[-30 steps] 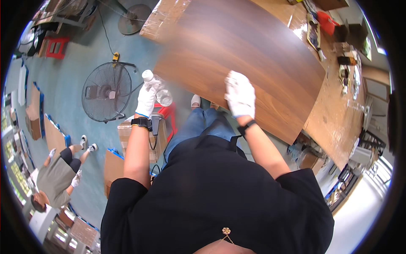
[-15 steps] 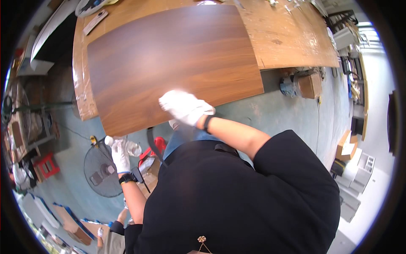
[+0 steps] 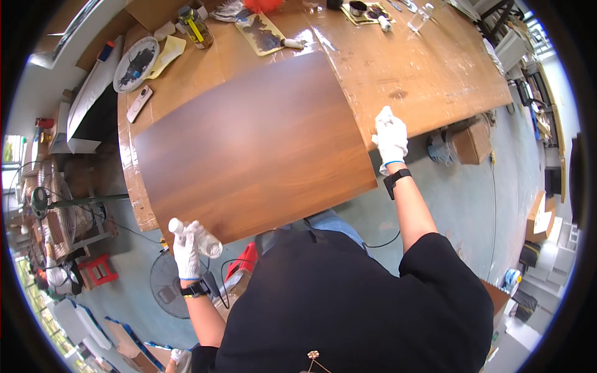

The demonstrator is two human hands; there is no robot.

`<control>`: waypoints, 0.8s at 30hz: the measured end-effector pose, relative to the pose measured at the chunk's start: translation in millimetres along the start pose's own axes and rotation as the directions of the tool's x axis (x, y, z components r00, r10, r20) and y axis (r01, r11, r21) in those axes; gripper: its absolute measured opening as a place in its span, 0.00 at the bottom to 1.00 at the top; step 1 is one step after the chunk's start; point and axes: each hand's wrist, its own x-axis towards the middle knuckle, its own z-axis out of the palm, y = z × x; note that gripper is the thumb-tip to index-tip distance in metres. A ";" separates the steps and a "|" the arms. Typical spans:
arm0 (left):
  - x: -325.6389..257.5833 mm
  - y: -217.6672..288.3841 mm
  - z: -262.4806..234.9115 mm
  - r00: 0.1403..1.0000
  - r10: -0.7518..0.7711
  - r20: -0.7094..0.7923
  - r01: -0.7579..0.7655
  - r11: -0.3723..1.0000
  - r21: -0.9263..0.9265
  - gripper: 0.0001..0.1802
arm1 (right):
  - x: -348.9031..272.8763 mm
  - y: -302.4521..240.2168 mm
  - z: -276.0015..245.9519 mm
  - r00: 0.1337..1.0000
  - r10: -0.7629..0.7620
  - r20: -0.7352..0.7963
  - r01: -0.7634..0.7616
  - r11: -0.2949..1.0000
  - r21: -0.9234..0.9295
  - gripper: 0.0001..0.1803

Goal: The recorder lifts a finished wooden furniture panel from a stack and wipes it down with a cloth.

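Observation:
A dark brown wood-grain board (image 3: 261, 143) lies flat on the workbench, its near edge jutting past the bench. In my white-gloved left hand (image 3: 186, 253) is a clear bottle (image 3: 211, 245) with a white cap, tilted beside the board's near left corner. My right hand (image 3: 392, 142), gloved in white too, is just off the board's right edge, over the bench's front edge. Its fingers are curled closed; whatever they hold blends with the glove and cannot be made out.
The workbench (image 3: 435, 81) carries a phone-like device (image 3: 140, 104), a plate of dark paste (image 3: 136, 64), a jar (image 3: 195, 28), smeared palettes (image 3: 260, 33) and a small clear bottle (image 3: 421, 17). A fan (image 3: 171, 283) and red stool (image 3: 98, 270) stand left. Another person's gloved hand (image 3: 178, 355) shows lower left.
My right hand has moved from the board's near edge to the right, past its right side. The left hand still grips the bottle. The view has shifted, showing more of the bench's far side.

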 end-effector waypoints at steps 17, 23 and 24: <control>290.8 159.5 245.5 0.929 0.364 0.060 -0.362 0.868 0.341 0.19 | 174.7 -64.5 183.4 0.642 -0.515 0.568 0.738 0.212 -0.641 0.12; 349.7 176.0 270.2 0.943 0.328 -0.051 -0.250 0.805 0.538 0.24 | 198.3 -61.9 199.3 0.595 -0.575 0.561 0.747 0.139 -0.650 0.10; 358.1 176.3 267.7 0.942 0.326 -0.074 -0.237 0.806 0.542 0.24 | 184.0 -58.3 194.4 0.564 -0.570 0.598 0.778 0.123 -0.616 0.11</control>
